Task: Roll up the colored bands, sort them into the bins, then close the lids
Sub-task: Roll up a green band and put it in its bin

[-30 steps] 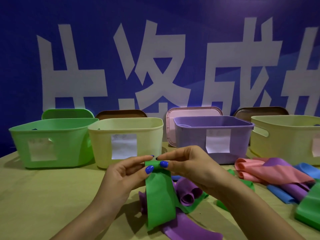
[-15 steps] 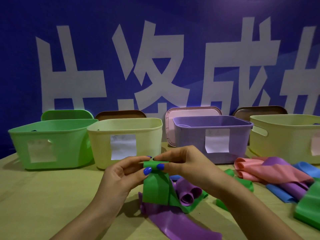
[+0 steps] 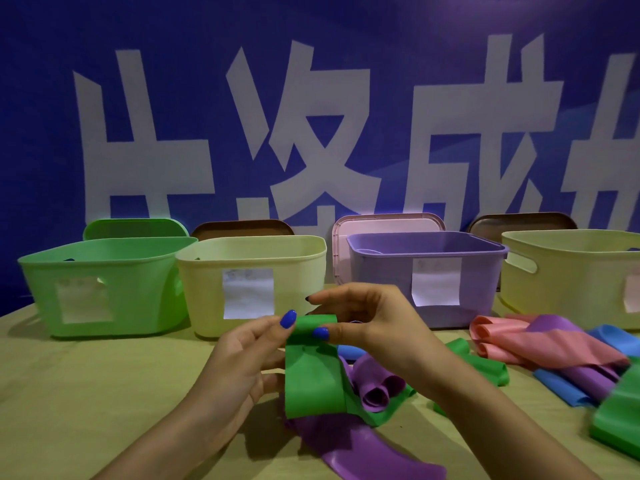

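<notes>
Both grips pinch green band [image 3: 313,372]: left hand [image 3: 242,355], right hand [image 3: 367,323].

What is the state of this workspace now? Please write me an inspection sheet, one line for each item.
Surface: tan table, bands scattered at the middle and right.
Job's things: green band partly rolled at its top; purple band under it; pink band and blue band loose at right; green bin, cream bin, purple bin, second cream bin, all open; lids stand behind them.
Clutter: nothing seen.
Grippers: left hand and right hand both pinch the green band's roll.
Cables: nothing seen.
Surroundings: blue banner with white characters.
</notes>
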`<action>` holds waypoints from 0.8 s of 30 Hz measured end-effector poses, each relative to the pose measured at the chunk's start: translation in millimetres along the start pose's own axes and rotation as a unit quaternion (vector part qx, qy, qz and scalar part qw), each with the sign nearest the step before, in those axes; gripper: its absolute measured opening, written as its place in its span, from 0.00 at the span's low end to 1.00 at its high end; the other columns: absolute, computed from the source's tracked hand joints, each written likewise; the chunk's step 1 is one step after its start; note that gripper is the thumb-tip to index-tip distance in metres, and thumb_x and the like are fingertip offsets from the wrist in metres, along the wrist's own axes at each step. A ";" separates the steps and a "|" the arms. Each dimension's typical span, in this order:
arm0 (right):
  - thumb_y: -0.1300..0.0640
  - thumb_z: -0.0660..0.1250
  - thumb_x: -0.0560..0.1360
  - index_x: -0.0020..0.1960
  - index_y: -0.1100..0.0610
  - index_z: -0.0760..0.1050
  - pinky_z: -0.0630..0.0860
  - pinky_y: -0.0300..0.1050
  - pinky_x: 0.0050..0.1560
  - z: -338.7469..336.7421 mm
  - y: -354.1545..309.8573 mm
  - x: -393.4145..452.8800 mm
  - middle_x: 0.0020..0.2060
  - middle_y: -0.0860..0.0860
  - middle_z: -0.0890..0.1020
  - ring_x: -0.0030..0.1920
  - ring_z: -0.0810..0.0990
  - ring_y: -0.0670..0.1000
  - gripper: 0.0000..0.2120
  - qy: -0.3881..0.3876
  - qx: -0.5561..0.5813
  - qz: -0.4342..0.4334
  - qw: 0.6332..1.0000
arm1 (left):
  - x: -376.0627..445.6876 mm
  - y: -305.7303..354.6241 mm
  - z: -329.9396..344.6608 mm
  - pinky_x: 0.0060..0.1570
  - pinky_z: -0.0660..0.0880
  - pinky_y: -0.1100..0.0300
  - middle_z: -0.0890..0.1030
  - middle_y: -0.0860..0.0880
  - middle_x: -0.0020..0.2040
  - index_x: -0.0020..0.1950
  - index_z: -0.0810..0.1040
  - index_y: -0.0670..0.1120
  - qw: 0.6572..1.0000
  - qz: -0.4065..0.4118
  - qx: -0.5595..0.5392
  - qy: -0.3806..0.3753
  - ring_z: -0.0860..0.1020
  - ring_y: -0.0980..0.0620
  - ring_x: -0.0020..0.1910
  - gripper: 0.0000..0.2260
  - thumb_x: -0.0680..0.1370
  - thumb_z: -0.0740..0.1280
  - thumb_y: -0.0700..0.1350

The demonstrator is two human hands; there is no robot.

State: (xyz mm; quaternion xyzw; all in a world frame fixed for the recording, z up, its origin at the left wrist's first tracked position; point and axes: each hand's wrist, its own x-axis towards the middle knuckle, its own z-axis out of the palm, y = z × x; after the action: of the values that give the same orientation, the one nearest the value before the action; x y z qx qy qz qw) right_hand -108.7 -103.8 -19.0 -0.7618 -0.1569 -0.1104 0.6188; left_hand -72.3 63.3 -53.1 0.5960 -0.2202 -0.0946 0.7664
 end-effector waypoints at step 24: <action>0.70 0.68 0.71 0.46 0.55 0.81 0.77 0.32 0.39 2.5 1.0 0.8 0.39 0.48 0.85 0.41 0.83 0.42 0.12 0.043 0.057 0.014 0.997 | 1.1 -8.2 0.5 0.44 0.81 0.58 0.84 0.40 0.48 0.45 0.85 0.45 0.998 -0.009 0.000 -0.057 0.84 0.45 0.46 0.10 0.66 0.75 0.36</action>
State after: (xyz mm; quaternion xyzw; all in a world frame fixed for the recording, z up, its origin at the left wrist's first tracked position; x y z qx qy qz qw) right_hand -107.6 -101.5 -20.1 -0.7221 -0.1262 -0.1252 0.6686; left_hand -70.7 60.1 -60.6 0.5920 -0.2579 -0.1351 0.7515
